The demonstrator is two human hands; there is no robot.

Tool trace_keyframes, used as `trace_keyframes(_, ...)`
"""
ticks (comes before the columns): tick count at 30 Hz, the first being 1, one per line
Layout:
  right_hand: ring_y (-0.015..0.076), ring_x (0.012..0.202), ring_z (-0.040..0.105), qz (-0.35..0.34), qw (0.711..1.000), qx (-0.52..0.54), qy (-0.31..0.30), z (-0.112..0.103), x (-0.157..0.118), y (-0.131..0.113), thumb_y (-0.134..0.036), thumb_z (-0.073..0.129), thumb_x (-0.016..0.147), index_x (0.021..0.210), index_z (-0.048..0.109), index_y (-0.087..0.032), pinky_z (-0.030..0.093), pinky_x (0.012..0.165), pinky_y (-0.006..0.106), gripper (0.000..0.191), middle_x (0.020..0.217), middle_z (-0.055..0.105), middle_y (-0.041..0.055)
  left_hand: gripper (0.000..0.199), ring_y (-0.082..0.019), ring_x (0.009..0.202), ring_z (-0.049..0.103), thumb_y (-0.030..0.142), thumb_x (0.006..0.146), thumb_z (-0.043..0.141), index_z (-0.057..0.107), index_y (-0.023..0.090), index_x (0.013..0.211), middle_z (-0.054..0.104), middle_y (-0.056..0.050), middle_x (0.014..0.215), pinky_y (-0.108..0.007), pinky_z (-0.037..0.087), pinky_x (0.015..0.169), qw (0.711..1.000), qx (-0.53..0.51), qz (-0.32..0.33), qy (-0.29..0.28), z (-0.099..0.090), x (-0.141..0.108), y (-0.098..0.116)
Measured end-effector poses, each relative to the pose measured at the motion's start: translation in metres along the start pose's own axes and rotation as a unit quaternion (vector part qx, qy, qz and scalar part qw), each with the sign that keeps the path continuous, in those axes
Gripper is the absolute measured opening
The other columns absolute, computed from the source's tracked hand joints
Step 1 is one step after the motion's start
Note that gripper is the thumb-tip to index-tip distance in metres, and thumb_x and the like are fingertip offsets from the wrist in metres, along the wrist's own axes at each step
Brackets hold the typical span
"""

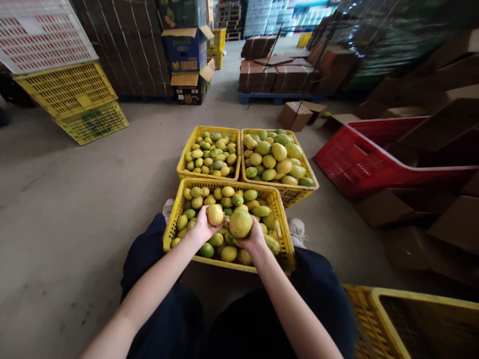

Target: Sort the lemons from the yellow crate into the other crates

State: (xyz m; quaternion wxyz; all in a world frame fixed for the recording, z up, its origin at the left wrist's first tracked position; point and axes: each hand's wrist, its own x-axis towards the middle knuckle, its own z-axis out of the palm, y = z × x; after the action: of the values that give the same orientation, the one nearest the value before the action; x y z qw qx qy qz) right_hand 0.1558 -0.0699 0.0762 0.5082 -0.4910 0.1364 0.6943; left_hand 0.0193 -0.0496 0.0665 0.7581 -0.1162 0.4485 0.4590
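Left hand [204, 228], mine: palm up, fingers curled round one small yellow fruit [215, 215]. Right hand [254, 240], mine: grasping one large green-yellow fruit [240, 223], tilted inward near the first. Both fruits held above the front crate [286, 229], yellow, slatted, between my feet, stocked with loose fruit in mixed green and yellow. Directly beyond it, side by side: a back left crate [205, 175] of smaller fruit and a back right crate [294, 192] of larger ones, both yellow. To my right: one red crate [346, 157], cardboard boxes [396, 207] around it.
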Motion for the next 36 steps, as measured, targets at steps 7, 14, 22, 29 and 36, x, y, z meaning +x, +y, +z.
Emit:
trace_keyframes(7,0.0236,0.076,0.068,0.010,1.000,0.007,-0.006,0.0011,-0.0027,-0.0005,-0.032,0.044,0.094,0.097,0.062,-0.025,0.060,0.075,0.047,0.020,0.066,0.065,-0.0005,0.030,-0.018,0.065,0.064,0.037,0.099,0.047,0.062,0.013,0.111,0.065,-0.007,0.079,-0.026,0.057,0.055,1.000,0.029,0.009,0.001,0.0031,-0.0051,-0.0017)
trace_keyframes(14,0.0245,0.082,0.070,0.027,0.999,0.016,-0.017,-0.0002,-0.0001,-0.0002,-0.033,0.042,0.095,0.098,0.062,-0.024,0.059,0.078,0.049,0.023,0.070,0.067,0.0021,0.032,-0.018,0.067,0.063,0.037,0.100,0.045,0.059,0.015,0.120,0.064,-0.007,0.081,-0.027,0.057,0.055,0.999,0.051,0.005,0.013,0.0017,-0.0016,-0.0025)
trace_keyframes(22,0.0247,0.084,0.070,0.026,0.999,0.022,-0.025,-0.0012,0.0023,0.0005,-0.032,0.043,0.093,0.103,0.063,-0.024,0.059,0.079,0.047,0.024,0.070,0.067,0.0019,0.033,-0.018,0.067,0.063,0.039,0.100,0.044,0.059,0.017,0.118,0.063,-0.007,0.082,-0.026,0.057,0.057,0.997,0.074,-0.001,0.017,0.0035,-0.0034,-0.0030)
trace_keyframes(29,0.0243,0.084,0.070,0.026,0.999,0.008,-0.021,-0.0013,0.0028,0.0009,-0.033,0.043,0.093,0.103,0.063,-0.024,0.059,0.081,0.048,0.024,0.073,0.068,0.0017,0.031,-0.019,0.070,0.063,0.039,0.098,0.048,0.059,0.019,0.119,0.063,-0.007,0.085,-0.029,0.056,0.061,0.998,0.061,-0.007,0.011,-0.0006,0.0027,-0.0023)
trace_keyframes(36,0.0257,0.083,0.070,0.028,0.999,0.016,-0.021,-0.0004,0.0014,0.0007,-0.031,0.045,0.092,0.104,0.064,-0.024,0.060,0.077,0.048,0.024,0.070,0.068,0.0027,0.028,-0.018,0.071,0.062,0.038,0.099,0.046,0.059,0.018,0.114,0.063,-0.007,0.082,-0.028,0.056,0.061,0.996,0.091,0.003,0.022,0.0026,-0.0014,-0.0030)
